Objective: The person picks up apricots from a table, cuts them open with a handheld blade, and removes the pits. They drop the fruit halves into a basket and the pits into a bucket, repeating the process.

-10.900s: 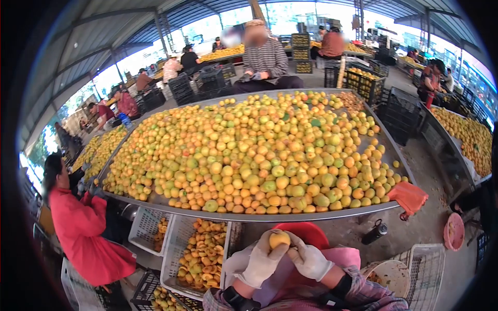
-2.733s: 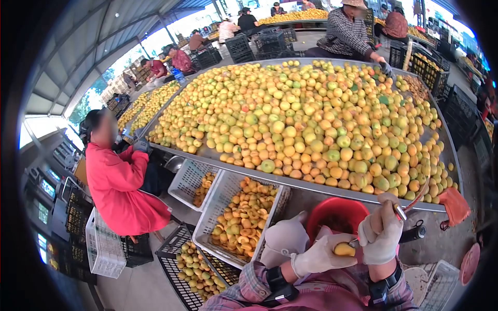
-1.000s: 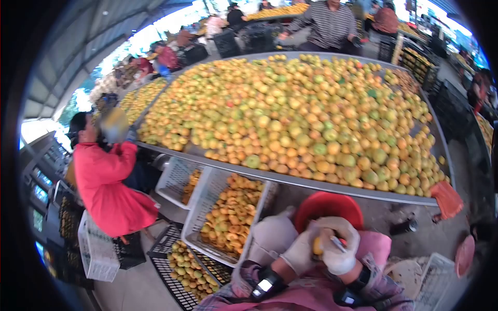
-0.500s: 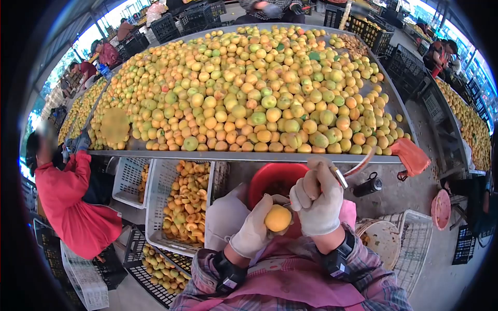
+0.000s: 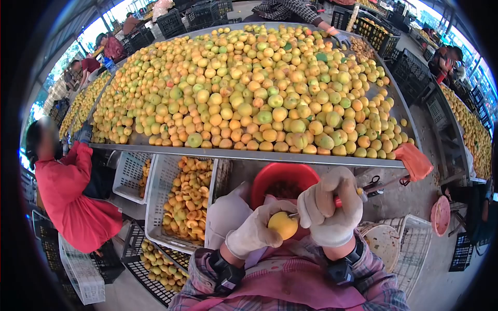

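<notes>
My left hand (image 5: pixel 259 228), in a whitish glove, holds a yellow apricot (image 5: pixel 283 225) between thumb and fingers. Close beside it on the right, my right hand (image 5: pixel 333 207), also gloved, is closed around a slim tool with a red part (image 5: pixel 338 201); its thin metal end reaches the top of the apricot. Both hands are above my pink apron (image 5: pixel 280 282). Behind them on the floor stands a red bucket (image 5: pixel 282 181) with dark contents. A metal-edged table (image 5: pixel 249 155) in front carries a large heap of yellow, orange and green apricots (image 5: pixel 228 98).
A white crate (image 5: pixel 155 207) of halved apricots stands left, above a black crate (image 5: pixel 136 264) of whole ones. A person in red (image 5: pixel 78 192) sits at left. Across the table, a co-worker's gloved hand (image 5: pixel 340 39) touches the heap. At right are a round tub (image 5: pixel 383 249) and orange bag (image 5: pixel 414 161).
My right hand has turned, bringing the tool's end down to the apricot, which is tilted differently in my left hand. Across the table, a co-worker's arm has reached onto the fruit.
</notes>
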The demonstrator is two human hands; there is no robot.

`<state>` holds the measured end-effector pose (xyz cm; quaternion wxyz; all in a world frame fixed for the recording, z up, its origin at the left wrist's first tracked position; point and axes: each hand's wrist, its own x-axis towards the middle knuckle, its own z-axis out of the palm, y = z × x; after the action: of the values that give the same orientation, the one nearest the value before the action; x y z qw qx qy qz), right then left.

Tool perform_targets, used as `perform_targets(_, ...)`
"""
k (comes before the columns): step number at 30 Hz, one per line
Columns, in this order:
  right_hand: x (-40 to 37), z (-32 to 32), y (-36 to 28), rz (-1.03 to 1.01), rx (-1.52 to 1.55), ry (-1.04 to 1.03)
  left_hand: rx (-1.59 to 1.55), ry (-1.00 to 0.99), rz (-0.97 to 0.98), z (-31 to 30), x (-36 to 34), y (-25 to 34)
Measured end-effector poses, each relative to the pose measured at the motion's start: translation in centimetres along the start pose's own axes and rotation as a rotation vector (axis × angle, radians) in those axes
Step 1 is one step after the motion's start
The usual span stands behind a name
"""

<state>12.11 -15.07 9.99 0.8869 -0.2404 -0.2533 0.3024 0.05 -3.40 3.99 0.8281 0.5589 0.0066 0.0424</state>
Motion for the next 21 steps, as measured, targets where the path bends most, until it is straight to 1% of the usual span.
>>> perform_targets(2, 0.0, 0.3, -0.2, -0.045, -0.042, -0.146, 0.039, -0.031, -0.008, -0.1, 0.0, 0.4)
perform_targets(5, -0.2, 0.7, -0.5, -0.034, -0.111, -0.195, 0.02, -0.069, -0.026, 0.1, -0.1, 1.2)
perform_targets(7, -0.3, 1.1, -0.6, -0.018, -0.096, -0.168, -0.083, -0.086, -0.025, 0.6, -0.2, 1.9)
perform_targets(11, -0.6, 1.3, -0.5, 0.019, -0.067, -0.096, -0.049, -0.023, 0.027, 0.7, -0.8, 1.0)
perform_targets(14, -0.6, 1.8, -0.7, 0.046, -0.08, -0.094, -0.042, 0.029, 0.068, 0.2, -1.5, 0.4)
perform_targets(15, -0.6, 2.0, -0.7, 0.046, -0.081, -0.093, 0.621, 0.068, 0.398, -0.7, -1.5, -0.6)
perform_targets(16, -0.7, 2.1, -0.8, 0.057, -0.265, -0.107, 1.286, 0.104, 0.72, -1.1, -1.6, -1.2)
perform_targets(17, -0.7, 2.3, -0.7, 0.068, -0.448, -0.121, 1.286, 0.104, 0.719, -1.0, -1.5, -1.2)
perform_targets(18, -0.7, 2.2, -0.7, 0.142, -0.388, -0.091, 1.176, 0.083, 0.605, -0.8, -1.2, -1.2)
perform_targets(19, -0.4, 1.9, -0.4, 0.143, -0.389, -0.09, 1.064, 0.063, 0.492, -0.7, -1.0, -1.2)
perform_targets(20, 0.1, 1.4, 0.2, -0.054, -0.714, -0.179, 1.061, 0.061, 0.493, -0.9, -1.1, -1.8)
perform_targets(21, 0.5, 1.3, 0.5, -0.258, -1.035, -0.268, 1.001, 0.051, 0.424, -1.4, -1.3, -2.8)
